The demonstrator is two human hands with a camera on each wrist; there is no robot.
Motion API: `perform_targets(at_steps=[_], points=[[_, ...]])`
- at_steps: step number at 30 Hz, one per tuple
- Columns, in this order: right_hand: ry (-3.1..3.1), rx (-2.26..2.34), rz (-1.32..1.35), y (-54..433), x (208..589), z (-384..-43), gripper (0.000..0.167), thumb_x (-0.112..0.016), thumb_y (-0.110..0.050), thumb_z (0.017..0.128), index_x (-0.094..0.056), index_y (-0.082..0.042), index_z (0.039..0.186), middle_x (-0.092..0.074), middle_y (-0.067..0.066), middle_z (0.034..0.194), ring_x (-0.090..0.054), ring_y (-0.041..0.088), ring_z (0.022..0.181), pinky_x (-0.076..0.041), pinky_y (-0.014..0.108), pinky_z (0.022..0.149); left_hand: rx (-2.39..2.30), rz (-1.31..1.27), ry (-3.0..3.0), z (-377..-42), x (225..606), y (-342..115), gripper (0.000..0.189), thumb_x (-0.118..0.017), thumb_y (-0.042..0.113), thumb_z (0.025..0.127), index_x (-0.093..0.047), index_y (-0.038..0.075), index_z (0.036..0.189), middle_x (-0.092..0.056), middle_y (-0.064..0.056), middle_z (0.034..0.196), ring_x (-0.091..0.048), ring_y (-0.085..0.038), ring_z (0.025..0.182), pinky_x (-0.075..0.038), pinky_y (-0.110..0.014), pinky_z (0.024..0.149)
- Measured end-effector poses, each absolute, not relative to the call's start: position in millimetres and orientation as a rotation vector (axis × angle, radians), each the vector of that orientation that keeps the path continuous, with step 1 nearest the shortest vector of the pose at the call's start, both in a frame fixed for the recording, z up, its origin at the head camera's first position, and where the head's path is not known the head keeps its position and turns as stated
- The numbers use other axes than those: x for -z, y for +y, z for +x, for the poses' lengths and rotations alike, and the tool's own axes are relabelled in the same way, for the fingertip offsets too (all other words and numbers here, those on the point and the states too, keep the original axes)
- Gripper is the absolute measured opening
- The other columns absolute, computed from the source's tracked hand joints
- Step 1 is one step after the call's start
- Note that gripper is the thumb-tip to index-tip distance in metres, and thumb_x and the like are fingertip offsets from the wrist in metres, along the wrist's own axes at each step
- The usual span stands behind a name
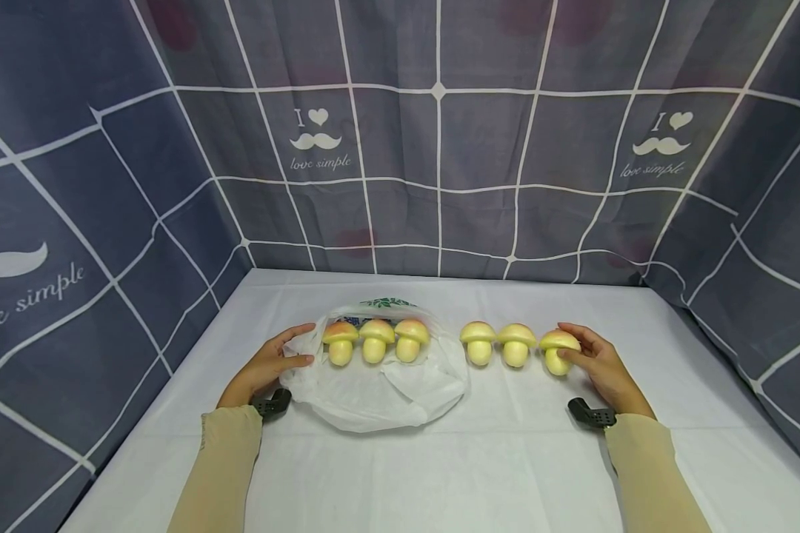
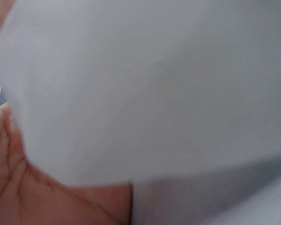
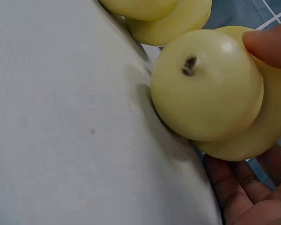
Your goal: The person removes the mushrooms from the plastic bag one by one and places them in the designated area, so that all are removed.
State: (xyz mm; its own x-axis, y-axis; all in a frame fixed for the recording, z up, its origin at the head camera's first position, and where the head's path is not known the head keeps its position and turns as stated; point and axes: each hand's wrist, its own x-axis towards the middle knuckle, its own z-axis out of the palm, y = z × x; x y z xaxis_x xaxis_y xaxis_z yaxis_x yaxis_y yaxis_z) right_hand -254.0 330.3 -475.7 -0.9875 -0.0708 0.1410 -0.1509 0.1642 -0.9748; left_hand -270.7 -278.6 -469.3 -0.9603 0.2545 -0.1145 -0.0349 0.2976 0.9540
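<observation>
A white plastic bag [image 1: 380,400] with green and blue print lies spread on the table. Three model mushrooms, the middle one [image 1: 376,340] among them, are lined up within the bag's outline, near its far edge. At the bag's left edge, my left hand [image 1: 260,370] holds the plastic between thumb and fingers; white film fills most of the left wrist view. My right hand [image 1: 603,368] grips the rightmost mushroom [image 1: 558,348], thumb on the near side and fingers behind. In the right wrist view, its rounded stem end [image 3: 206,89] faces the camera.
Two more mushrooms, one by the bag [image 1: 478,343] and one farther right [image 1: 516,345], stand in line with the held one. White cloth covers the table [image 1: 427,481]. Dark checked curtains [image 1: 400,148] enclose the back and both sides.
</observation>
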Motion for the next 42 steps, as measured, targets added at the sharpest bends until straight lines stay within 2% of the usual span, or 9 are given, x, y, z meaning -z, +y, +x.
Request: perform_targets(at_steps=[6, 13, 18, 25, 30, 34, 37, 42], points=[[-2.349, -1.971, 0.216, 329.8, 474.7, -253.9, 0.055, -0.074, -0.001, 0.101, -0.054, 0.005, 0.152, -0.069, -0.024, 0.12, -0.062, -0.004, 0.111, -0.048, 0.01, 0.093, -1.715, 0.22, 2.322, -271.0, 469.5, -279.5, 0.081, -0.077, 0.007, 0.099, -0.034, 0.003, 0.168, -0.014, -0.025, 0.178, -0.028, -0.046, 0.155, -0.056, -0.028, 0.093], [-2.379, -1.905, 0.217, 330.4, 474.7, -253.4, 0.051, -0.074, -0.004, 0.102, -0.057, -0.001, 0.151, -0.067, -0.027, 0.121, -0.061, -0.005, 0.112, -0.047, 0.009, 0.094, -1.69, 0.229, 2.353, -271.4, 468.8, -280.3, 0.081, -0.078, 0.008, 0.099, -0.035, 0.002, 0.168, -0.015, -0.025, 0.178, -0.022, -0.046, 0.158, -0.053, -0.031, 0.099], [-2.41, -1.843, 0.201, 331.6, 471.4, -252.4, 0.056, -0.074, -0.008, 0.103, -0.053, 0.004, 0.153, -0.066, -0.026, 0.125, -0.059, -0.005, 0.114, -0.045, 0.01, 0.095, -1.695, 0.243, 2.348, -271.7, 468.2, -280.1, 0.081, -0.077, 0.008, 0.099, -0.035, 0.001, 0.168, -0.015, -0.026, 0.177, -0.025, -0.047, 0.156, -0.054, -0.03, 0.097], [-2.446, -1.739, 0.189, 332.4, 455.0, -248.8, 0.056, -0.071, -0.015, 0.107, -0.05, 0.009, 0.152, -0.061, -0.023, 0.131, -0.056, -0.004, 0.121, -0.045, 0.008, 0.097, -1.685, 0.232, 2.354, -270.6, 466.9, -279.7, 0.081, -0.077, 0.008, 0.1, -0.035, 0.002, 0.168, -0.015, -0.026, 0.177, -0.021, -0.047, 0.158, -0.052, -0.036, 0.103], [-2.436, -1.646, 0.217, 331.8, 443.2, -247.9, 0.051, -0.071, -0.01, 0.106, -0.054, 0.011, 0.149, -0.061, -0.027, 0.127, -0.058, -0.006, 0.118, -0.047, 0.007, 0.095, -1.671, 0.214, 2.363, -269.6, 466.8, -279.5, 0.081, -0.078, 0.009, 0.1, -0.035, 0.002, 0.168, -0.014, -0.025, 0.178, -0.018, -0.047, 0.16, -0.051, -0.039, 0.106], [-2.409, -1.608, 0.237, 330.0, 436.1, -246.4, 0.043, -0.071, -0.004, 0.104, -0.061, 0.006, 0.145, -0.066, -0.02, 0.129, -0.06, -0.006, 0.115, -0.048, 0.007, 0.094, -1.66, 0.217, 2.377, -269.2, 466.7, -279.7, 0.081, -0.078, 0.009, 0.1, -0.036, 0.002, 0.168, -0.015, -0.026, 0.178, -0.016, -0.048, 0.161, -0.048, -0.047, 0.111], [-2.404, -1.584, 0.244, 327.4, 430.9, -245.7, 0.042, -0.07, -0.002, 0.104, -0.061, 0.009, 0.143, -0.066, -0.021, 0.127, -0.061, -0.008, 0.113, -0.048, 0.007, 0.093, -1.66, 0.225, 2.381, -269.3, 466.5, -279.9, 0.08, -0.078, 0.009, 0.099, -0.036, 0.002, 0.168, -0.015, -0.026, 0.177, -0.015, -0.048, 0.161, -0.045, -0.051, 0.114], [-2.4, -1.585, 0.29, 322.2, 422.1, -244.5, 0.043, -0.07, 0.0, 0.103, -0.058, 0.015, 0.142, -0.063, -0.03, 0.121, -0.063, -0.01, 0.109, -0.051, 0.009, 0.089, -1.661, 0.227, 2.384, -268.7, 465.1, -279.6, 0.08, -0.078, 0.009, 0.099, -0.036, 0.002, 0.167, -0.016, -0.026, 0.177, -0.016, -0.047, 0.161, -0.047, -0.047, 0.113]])
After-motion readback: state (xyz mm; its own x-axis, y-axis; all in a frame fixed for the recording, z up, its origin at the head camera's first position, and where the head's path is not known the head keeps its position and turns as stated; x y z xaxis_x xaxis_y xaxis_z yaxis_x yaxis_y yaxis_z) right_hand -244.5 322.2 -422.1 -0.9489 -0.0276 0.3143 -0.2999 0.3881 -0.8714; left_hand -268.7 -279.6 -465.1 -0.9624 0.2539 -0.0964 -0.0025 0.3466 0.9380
